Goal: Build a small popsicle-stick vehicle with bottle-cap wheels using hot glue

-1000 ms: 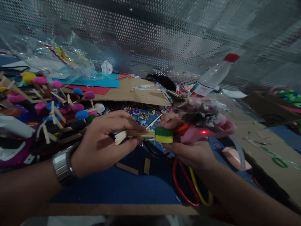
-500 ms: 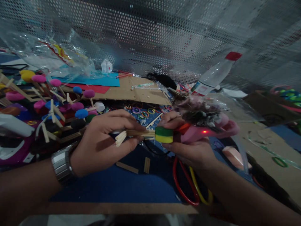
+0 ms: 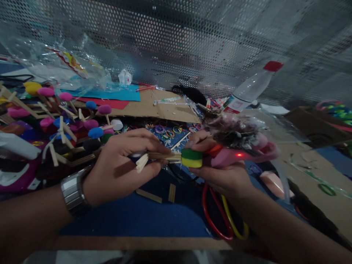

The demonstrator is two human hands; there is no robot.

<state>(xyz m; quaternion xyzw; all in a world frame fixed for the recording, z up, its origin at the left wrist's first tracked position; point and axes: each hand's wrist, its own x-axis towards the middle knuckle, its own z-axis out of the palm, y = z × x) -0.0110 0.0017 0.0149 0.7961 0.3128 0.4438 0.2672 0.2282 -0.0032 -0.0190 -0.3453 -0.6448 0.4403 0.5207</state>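
Observation:
My left hand (image 3: 121, 167), with a metal watch (image 3: 72, 194) on the wrist, is closed around a bundle of wooden sticks (image 3: 156, 157) held level. A green and yellow cap (image 3: 191, 157) sits on the bundle's right end. My right hand (image 3: 222, 172) is closed on a pink glue gun (image 3: 242, 154) with a small red light, its orange nozzle against the cap. Crumpled clear plastic lies over the gun's top.
Many stick pieces with coloured caps (image 3: 68, 121) pile at the left. Loose sticks (image 3: 154, 194) lie on blue felt below my hands, beside red and yellow rings (image 3: 220, 220). A plastic bottle (image 3: 247, 90), cardboard (image 3: 162, 106) and a perforated metal wall (image 3: 192, 40) stand behind.
Nothing has plainly moved; both hands keep the same grip, with only a slight shift of the stick ends in my left hand.

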